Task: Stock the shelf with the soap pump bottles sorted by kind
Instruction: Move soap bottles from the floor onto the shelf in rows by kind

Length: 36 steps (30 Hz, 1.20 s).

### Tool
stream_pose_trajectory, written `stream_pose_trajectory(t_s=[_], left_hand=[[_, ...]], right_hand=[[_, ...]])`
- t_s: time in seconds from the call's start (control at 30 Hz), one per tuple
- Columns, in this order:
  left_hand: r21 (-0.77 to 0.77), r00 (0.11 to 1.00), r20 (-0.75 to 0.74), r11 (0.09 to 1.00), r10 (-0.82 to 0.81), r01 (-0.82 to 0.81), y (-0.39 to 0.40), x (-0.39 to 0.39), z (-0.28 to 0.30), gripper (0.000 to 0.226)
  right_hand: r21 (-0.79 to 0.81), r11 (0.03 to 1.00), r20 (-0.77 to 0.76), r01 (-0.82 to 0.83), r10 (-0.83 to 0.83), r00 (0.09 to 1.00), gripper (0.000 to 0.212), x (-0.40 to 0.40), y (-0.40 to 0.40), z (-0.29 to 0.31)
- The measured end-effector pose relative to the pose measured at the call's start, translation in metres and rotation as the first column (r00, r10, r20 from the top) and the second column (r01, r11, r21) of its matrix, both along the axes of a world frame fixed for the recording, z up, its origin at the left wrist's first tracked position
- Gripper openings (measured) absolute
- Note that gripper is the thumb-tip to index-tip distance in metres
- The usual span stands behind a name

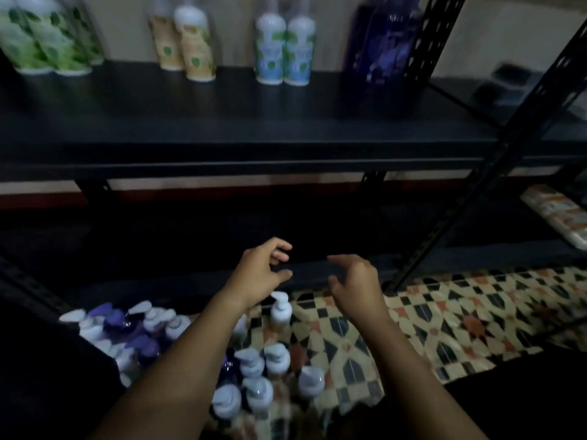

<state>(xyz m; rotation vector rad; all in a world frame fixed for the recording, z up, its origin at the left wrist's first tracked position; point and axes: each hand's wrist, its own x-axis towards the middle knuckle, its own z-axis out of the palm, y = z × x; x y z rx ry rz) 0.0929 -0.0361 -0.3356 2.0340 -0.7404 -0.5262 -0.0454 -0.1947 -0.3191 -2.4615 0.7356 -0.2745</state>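
Head view shows both arms reaching forward over the patterned floor (428, 315). Left hand (260, 274) and right hand (355, 281) hang empty, fingers loosely curled and apart, holding nothing, probably between one placement and the next pick. On the shelf (222, 122), bottles stand upright along the back edge, grouped so each kind keeps its own spot: green bottles (47, 39) at the left end, tan bottles (187, 42), blue-and-white bottles (284, 49), then dark purple bottles (381, 42) toward the right. Unsorted bottles (254, 369) crowd the floor under the left arm, long axes vertical, pump heads up; spout directions are too blurred to tell.
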Motion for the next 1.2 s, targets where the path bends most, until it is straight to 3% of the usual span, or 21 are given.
stream_pose_trajectory(t_s=[0.13, 0.3, 0.37, 0.43, 0.47, 0.5, 0.53, 0.6, 0.73, 0.8, 1.03, 1.2], left_hand=[[0.243, 0.997, -0.064, 0.968, -0.048, 0.063, 0.019, 0.001, -0.060, 0.055], [0.358, 0.925, -0.275, 0.866, -0.261, 0.350, 0.031, -0.018, -0.097, 0.061], [0.418, 0.886, -0.302, 0.787, -0.351, 0.454, 0.029, -0.027, -0.102, 0.070], [0.282, 0.663, -0.504, 0.621, -0.553, 0.732, 0.029, -0.037, -0.109, 0.074], [0.271, 0.627, -0.452, 0.573, -0.634, 0.774, 0.029, -0.042, -0.117, 0.066], [0.399, 0.668, -0.406, 0.536, -0.624, 0.744, 0.026, -0.043, -0.125, 0.051], [0.549, 0.780, -0.272, 0.574, -0.564, 0.607, 0.022, -0.041, -0.135, 0.033], [0.686, 0.874, -0.046, 0.621, -0.483, 0.379, 0.017, -0.042, -0.152, 0.023], [0.721, 0.869, 0.092, 0.635, -0.485, 0.278, 0.002, -0.053, -0.156, 0.010], [0.745, 0.861, 0.136, 0.624, -0.490, 0.237, 0.000, -0.057, -0.158, 0.016], [0.568, 0.916, 0.047, 0.765, -0.398, 0.303, 0.008, -0.044, -0.165, 0.013], [0.347, 0.924, -0.074, 0.858, -0.376, 0.377, 0.006, -0.028, -0.139, 0.023]], right_hand=[[0.183, 0.983, -0.227, -0.008, 0.050, 0.973, 0.054, -0.015, 0.003, -0.049], [0.339, 0.941, -0.456, -0.006, 0.170, 0.874, 0.053, -0.032, 0.009, -0.101], [0.360, 0.931, -0.527, -0.053, 0.250, 0.812, 0.050, -0.036, 0.011, -0.115], [0.370, 0.926, -0.575, -0.073, 0.290, 0.765, 0.054, -0.039, 0.014, -0.124], [0.375, 0.925, -0.584, -0.063, 0.288, 0.759, 0.057, -0.042, 0.015, -0.128], [0.377, 0.925, -0.589, -0.052, 0.282, 0.758, 0.057, -0.045, 0.017, -0.133], [0.379, 0.924, -0.587, -0.046, 0.278, 0.761, 0.054, -0.048, 0.019, -0.138], [0.389, 0.921, -0.567, -0.019, 0.256, 0.783, 0.044, -0.055, 0.020, -0.152], [0.402, 0.913, -0.463, 0.064, 0.142, 0.875, 0.034, -0.063, 0.019, -0.175], [0.428, 0.898, -0.416, 0.104, 0.094, 0.905, 0.031, -0.065, 0.018, -0.183], [0.690, 0.691, -0.252, 0.214, -0.048, 0.967, 0.037, -0.072, 0.011, -0.185], [0.836, 0.520, -0.121, 0.176, -0.137, 0.983, 0.016, -0.075, 0.006, -0.147]])
